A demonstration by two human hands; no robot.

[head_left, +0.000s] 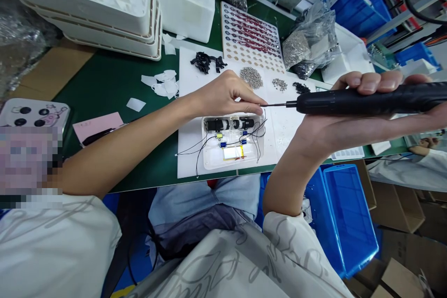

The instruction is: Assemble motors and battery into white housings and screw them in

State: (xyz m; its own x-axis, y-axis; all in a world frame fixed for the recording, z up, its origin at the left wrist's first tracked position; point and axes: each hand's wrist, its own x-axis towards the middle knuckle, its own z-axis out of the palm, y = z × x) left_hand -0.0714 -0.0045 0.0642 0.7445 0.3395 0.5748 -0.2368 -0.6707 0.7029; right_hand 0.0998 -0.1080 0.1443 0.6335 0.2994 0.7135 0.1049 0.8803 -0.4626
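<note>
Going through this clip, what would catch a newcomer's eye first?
A black electric screwdriver in the right hand stands out at right, its thin bit reaching toward the left hand at centre. Below that hand lies a white tray of wired black cylindrical parts. Behind, a white board carries rows of red-and-black strips, and a blue plastic crate sits at lower right.

Black electric screwdriver (363, 101) lies level, thin bit (275, 104) pointing left; wired black cylinders (228, 124) sit in a white tray (216, 160).
</note>
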